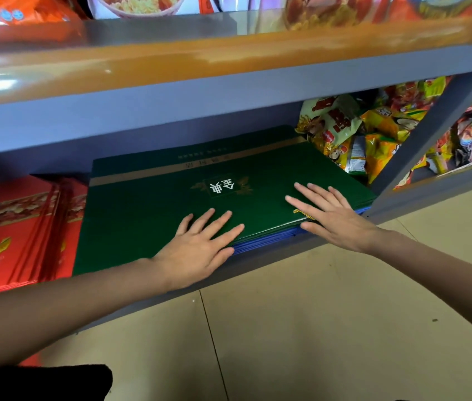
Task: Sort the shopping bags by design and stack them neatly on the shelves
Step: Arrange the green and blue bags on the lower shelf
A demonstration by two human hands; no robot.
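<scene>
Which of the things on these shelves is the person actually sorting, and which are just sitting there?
Part of the job:
green bags, flat under the left hand and right hand
blue bags beneath them
red bags stacked beside them
lower shelf

Just lying about:
snack packets to the right
food packs on the upper shelf

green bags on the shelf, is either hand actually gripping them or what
Nothing is gripped. The left hand and right hand both lie flat, fingers straight, on top of the green bags, near the stack's front edge.
</scene>
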